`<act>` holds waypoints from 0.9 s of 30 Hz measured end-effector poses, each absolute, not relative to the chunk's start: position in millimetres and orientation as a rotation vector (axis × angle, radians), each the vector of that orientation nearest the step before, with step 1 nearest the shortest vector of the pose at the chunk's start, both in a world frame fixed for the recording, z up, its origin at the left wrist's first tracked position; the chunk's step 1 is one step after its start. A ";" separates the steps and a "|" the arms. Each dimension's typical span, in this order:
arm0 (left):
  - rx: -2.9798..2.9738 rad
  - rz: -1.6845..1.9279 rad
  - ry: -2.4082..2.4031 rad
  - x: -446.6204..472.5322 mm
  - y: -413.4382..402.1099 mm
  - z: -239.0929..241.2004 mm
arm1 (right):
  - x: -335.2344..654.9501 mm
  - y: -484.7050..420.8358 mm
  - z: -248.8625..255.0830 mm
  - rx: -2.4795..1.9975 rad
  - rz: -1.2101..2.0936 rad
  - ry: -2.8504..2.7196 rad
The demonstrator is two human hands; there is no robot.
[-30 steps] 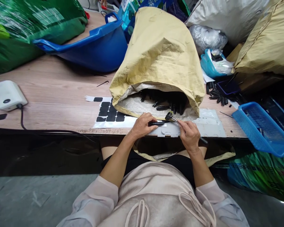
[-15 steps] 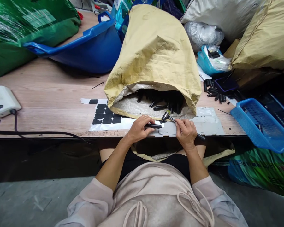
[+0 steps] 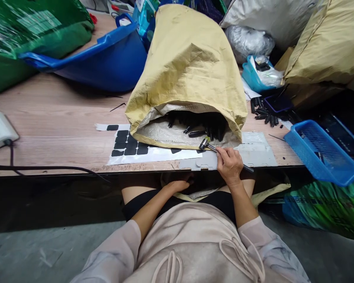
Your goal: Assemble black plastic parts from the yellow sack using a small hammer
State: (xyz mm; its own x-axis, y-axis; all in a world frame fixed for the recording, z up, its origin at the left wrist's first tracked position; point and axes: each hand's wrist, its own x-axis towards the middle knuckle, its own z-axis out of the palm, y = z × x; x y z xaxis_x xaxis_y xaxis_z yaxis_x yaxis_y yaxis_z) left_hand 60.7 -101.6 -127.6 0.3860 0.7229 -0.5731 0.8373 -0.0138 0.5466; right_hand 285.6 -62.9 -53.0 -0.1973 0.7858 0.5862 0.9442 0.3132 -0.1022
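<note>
My right hand (image 3: 230, 163) is wrapped round the handle of a small hammer (image 3: 212, 147). Its metal head lies in front of the mouth of a yellow woven sack (image 3: 194, 74). Black pen-like tubes (image 3: 197, 133) lie in a pile inside that mouth. My left hand (image 3: 181, 185) is down below the table edge, over the opening of another sack (image 3: 271, 192) at my lap. Its fingers are in shadow, so whether they hold anything is unclear. Under the hammer lies a grey flat board (image 3: 253, 151), beside a white sheet with black square stickers (image 3: 131, 145).
A blue basin (image 3: 106, 59) and a green bag (image 3: 47, 35) stand at the back left. On the right are a blue basket (image 3: 321, 153), loose black pieces (image 3: 267, 114) and a turquoise basket (image 3: 253, 76). A white device (image 3: 0, 129) with a black cable sits at left.
My left hand has dropped from the table edge to below it, and the black tube it held is no longer visible. My right hand keeps the hammer in nearly the same place.
</note>
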 end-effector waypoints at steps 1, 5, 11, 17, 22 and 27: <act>1.768 -0.187 1.384 60.1 -101.7 -126.3 | 285.6 -63.1 -52.8 -1.529 -0.380 -2.040; 1.816 -0.293 1.131 54.3 -101.8 -83.4 | 285.9 -63.7 -52.5 -1.546 -0.356 -2.047; 1.790 0.312 0.731 40.1 -60.2 1.4 | 286.3 -63.1 -54.6 -1.559 -0.371 -2.036; 2.127 0.853 1.522 46.8 11.9 -15.7 | 286.3 -61.8 -57.3 -1.534 -0.369 -2.039; 2.187 0.782 1.585 53.0 26.9 -35.1 | 286.5 -62.3 -57.9 -1.564 -0.317 -2.038; 2.271 0.807 1.533 33.6 0.1 -18.7 | 286.7 -63.0 -57.2 -1.530 -0.378 -2.043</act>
State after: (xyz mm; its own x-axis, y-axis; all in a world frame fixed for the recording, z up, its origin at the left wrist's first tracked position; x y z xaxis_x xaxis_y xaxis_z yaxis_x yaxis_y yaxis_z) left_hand 33.6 0.1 -18.7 0.2791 0.9158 0.2889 0.7569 -0.3949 0.5207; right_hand 286.7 -63.0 -57.2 -0.1975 0.7891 0.5816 0.9448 0.3114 -0.1016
